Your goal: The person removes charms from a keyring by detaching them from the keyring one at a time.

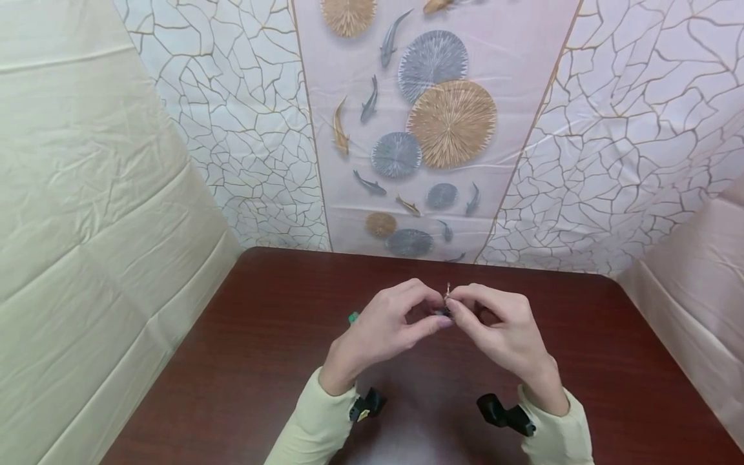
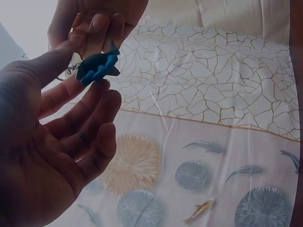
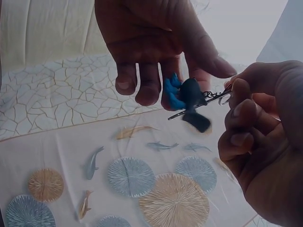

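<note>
Both hands meet over the table around a small keychain, a teal and dark figure (image 2: 98, 66) on a short metal chain (image 3: 212, 96). My left hand (image 1: 386, 323) holds it, thumb and fingertips at the chain with the figure beside its fingers. From the other side, my right hand (image 1: 502, 326) pinches the ring (image 3: 224, 99) end between thumb and forefinger. A thin straight piece (image 3: 176, 115) runs past the figure in the right wrist view. Seen from the head, fingers cover most of the keychain, and a gold-coloured bit (image 1: 448, 290) sticks up between the fingertips.
A small green object (image 1: 353, 317) shows past the back of the left hand, partly hidden by it. The dark red-brown table (image 1: 250, 361) has rounded far corners. Patterned cloth (image 1: 261, 129) hangs behind it, with plain cloth (image 1: 104, 258) along the left side.
</note>
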Demonstrator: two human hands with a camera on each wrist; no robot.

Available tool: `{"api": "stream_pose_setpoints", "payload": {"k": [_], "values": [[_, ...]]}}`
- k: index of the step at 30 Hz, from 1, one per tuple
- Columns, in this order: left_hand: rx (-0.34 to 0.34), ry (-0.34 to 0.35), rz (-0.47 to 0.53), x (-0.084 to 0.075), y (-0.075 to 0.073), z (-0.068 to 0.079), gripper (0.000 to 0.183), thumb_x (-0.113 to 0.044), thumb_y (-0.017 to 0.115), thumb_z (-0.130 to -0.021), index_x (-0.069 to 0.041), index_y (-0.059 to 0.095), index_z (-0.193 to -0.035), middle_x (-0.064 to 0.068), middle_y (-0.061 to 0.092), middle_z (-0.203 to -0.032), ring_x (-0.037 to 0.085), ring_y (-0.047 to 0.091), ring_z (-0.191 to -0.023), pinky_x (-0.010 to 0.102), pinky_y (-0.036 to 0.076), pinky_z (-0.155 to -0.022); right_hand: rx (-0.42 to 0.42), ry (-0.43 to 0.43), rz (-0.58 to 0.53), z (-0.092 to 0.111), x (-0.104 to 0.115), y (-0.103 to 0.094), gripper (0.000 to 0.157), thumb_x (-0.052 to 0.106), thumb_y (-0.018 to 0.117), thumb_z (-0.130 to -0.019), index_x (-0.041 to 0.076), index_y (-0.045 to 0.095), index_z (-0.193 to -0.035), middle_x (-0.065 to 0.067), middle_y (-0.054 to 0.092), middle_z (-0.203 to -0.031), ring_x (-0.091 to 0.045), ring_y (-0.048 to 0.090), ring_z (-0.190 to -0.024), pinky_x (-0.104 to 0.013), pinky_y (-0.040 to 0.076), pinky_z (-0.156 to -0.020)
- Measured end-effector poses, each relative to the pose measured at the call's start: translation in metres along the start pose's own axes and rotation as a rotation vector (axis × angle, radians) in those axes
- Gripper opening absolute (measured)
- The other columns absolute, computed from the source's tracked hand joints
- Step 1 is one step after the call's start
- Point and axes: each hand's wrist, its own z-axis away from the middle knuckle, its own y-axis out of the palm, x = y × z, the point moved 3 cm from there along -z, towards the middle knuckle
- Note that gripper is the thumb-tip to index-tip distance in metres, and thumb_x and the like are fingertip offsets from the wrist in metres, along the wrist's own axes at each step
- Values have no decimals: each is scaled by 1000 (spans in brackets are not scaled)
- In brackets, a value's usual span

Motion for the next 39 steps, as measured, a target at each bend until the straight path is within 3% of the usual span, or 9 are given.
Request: {"api": "stream_pose_setpoints", "payload": {"k": [5, 11, 17, 24, 33, 39], "values": [[-11, 20, -41, -2, 1, 0, 10, -20, 64, -87, -15, 61, -95, -9, 55, -89, 1, 54, -80, 7, 42, -71, -1, 24, -35, -3, 6, 0, 22, -17, 64, -72, 1, 65, -86, 1, 56, -67, 1, 43, -54, -13, 34, -44], [-15, 25, -56, -3, 1, 0, 7, -13, 61, -85, -14, 58, -92, -7, 55, -88, -1, 48, -82, 8, 40, -73, -7, 53, -44, -3, 7, -1, 24, -18, 63, -71, 0, 65, -86, 0, 57, -67, 0, 42, -52, -15, 34, -42], [-24, 0, -24, -5, -2, 1, 5, -11, 54, -81, -15, 53, -85, -9, 48, -83, 0, 43, -74, 10, 38, -65, -5, 91, -20, 5, -6, -1, 26, -17, 64, -71, 3, 65, -87, 4, 54, -64, 2, 41, -50, -15, 33, -41], [-13, -28, -65, -6, -4, 2, 9, -8, 53, -78, -14, 52, -85, -7, 48, -80, 0, 44, -73, 9, 38, -64, 3, 109, -13, 10, -15, 0, 27, -15, 66, -72, 6, 65, -88, 7, 52, -63, 2, 38, -49, -15, 31, -40], [-45, -23, -106, -6, -4, 1, 7, -13, 58, -84, -17, 57, -89, -9, 50, -83, 4, 47, -78, 11, 38, -70, -11, 84, -4, -2, 7, 1, 24, -19, 62, -70, 0, 64, -84, 3, 54, -63, 0, 45, -53, -15, 36, -43], [-37, -7, -74, -5, -4, 1, 5, -14, 59, -86, -17, 55, -87, -10, 50, -82, 3, 47, -79, 11, 39, -71, -11, 64, -36, -6, 12, 1, 20, -19, 62, -72, -3, 63, -85, -1, 57, -64, -1, 49, -56, -15, 40, -45]]}}
